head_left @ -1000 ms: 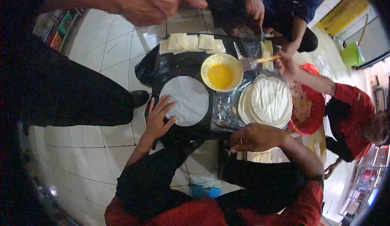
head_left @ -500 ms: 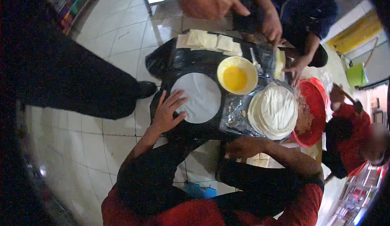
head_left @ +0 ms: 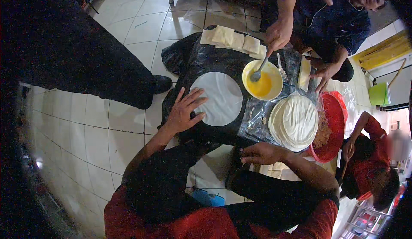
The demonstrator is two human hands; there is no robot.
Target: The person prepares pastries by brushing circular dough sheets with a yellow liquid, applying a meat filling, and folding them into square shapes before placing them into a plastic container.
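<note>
My left hand (head_left: 185, 110) lies palm down with fingers spread, its fingertips on the left edge of a thin round pastry sheet (head_left: 221, 99) on the black plastic-covered table (head_left: 206, 63). My right hand (head_left: 259, 153) is by my knee at the table's near edge. Its fingers are curled; whatever they hold, if anything, is hidden. Right of the sheet sits a stack of round pastry sheets (head_left: 294, 121). Behind it a pale yellow bowl (head_left: 278, 92) contains yellow liquid resembling beaten egg. Across the table, a co-worker's hand (head_left: 279, 34) holds a spoon (head_left: 257, 74) in the bowl.
Folded square pastries (head_left: 231, 39) line the far edge. A long folded pastry (head_left: 304, 73) lies near the co-worker's other hand (head_left: 327, 72). At right stands a red basin (head_left: 337, 106) with brownish filling. A person's dark-clad leg (head_left: 86, 54) is at left; someone in red (head_left: 371, 153) is at right.
The co-worker's hand has come over the bowl and put a spoon into the liquid. The pointing hand at the top has shifted right. My hands stay in about the same places.
</note>
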